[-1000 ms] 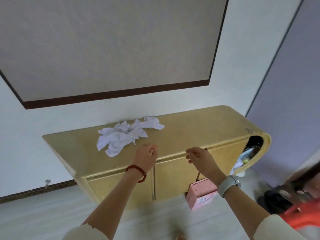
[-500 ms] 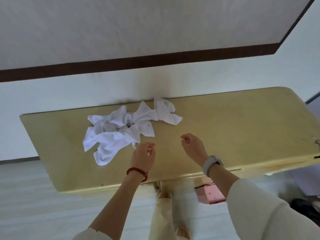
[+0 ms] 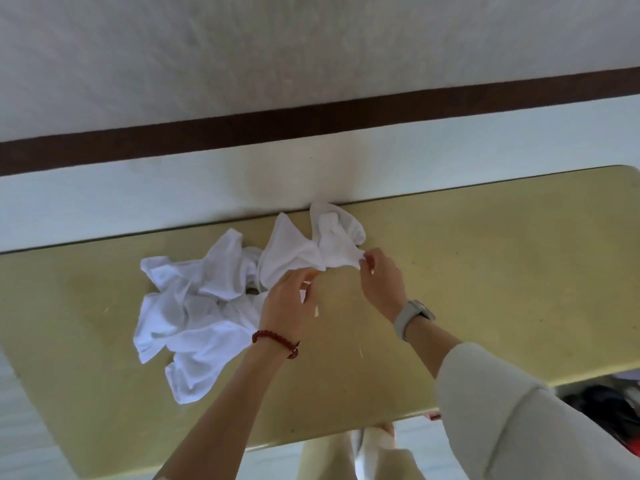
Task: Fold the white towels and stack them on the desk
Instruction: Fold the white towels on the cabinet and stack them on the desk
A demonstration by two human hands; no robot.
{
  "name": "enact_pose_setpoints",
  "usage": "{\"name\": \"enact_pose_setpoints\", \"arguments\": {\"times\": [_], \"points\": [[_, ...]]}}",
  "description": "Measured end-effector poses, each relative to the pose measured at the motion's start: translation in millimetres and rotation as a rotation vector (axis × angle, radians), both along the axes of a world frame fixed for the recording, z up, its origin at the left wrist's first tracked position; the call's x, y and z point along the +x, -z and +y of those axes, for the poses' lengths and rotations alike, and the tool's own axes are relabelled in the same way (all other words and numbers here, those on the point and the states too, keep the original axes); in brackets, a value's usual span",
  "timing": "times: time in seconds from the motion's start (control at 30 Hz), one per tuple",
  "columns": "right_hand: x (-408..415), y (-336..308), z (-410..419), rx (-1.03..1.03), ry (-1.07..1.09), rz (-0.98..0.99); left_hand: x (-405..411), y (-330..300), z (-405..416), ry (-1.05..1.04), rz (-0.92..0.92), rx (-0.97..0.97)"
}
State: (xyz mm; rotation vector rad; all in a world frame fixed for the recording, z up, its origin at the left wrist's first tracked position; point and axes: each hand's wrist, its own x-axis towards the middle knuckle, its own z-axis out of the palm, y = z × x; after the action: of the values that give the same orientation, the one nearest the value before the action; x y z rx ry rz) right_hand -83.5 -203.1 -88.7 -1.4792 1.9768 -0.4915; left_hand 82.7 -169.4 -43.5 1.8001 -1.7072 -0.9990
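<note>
A crumpled heap of white towels (image 3: 194, 306) lies on the yellow-green desk (image 3: 485, 289), left of centre and close to the wall. The rightmost towel (image 3: 325, 244) of the heap sticks out toward the back edge. My right hand (image 3: 381, 282), with a pale watch on the wrist, pinches that towel's lower right corner. My left hand (image 3: 291, 303), with a red bead bracelet, reaches its fingers to the same towel's lower edge; the grip itself is hidden behind the fingers.
A white wall with a dark brown band (image 3: 311, 126) rises right behind the desk. The desk's right half is bare wood. Dark and red items (image 3: 609, 410) lie on the floor under the desk's right front edge. My legs show below the front edge.
I have stepped closer and look straight down on the desk. Both hands moved forward from the front edge to the rightmost towel, and the right hand has taken its corner.
</note>
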Motion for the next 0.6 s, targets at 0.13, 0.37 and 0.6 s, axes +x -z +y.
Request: {"name": "enact_pose_setpoints", "arguments": {"times": [0.13, 0.37, 0.6], "points": [[-25, -55, 3, -0.278, -0.264, -0.002, -14, -15, -33, 0.12, -0.025, -0.078], [-88, -162, -2, -0.45, -0.562, 0.193, -77, -72, -80, 0.627, 0.133, -0.084], [-173, -204, 21, -0.363, -0.281, 0.212, -151, -110, -98, 0.708, 0.108, -0.028]]}}
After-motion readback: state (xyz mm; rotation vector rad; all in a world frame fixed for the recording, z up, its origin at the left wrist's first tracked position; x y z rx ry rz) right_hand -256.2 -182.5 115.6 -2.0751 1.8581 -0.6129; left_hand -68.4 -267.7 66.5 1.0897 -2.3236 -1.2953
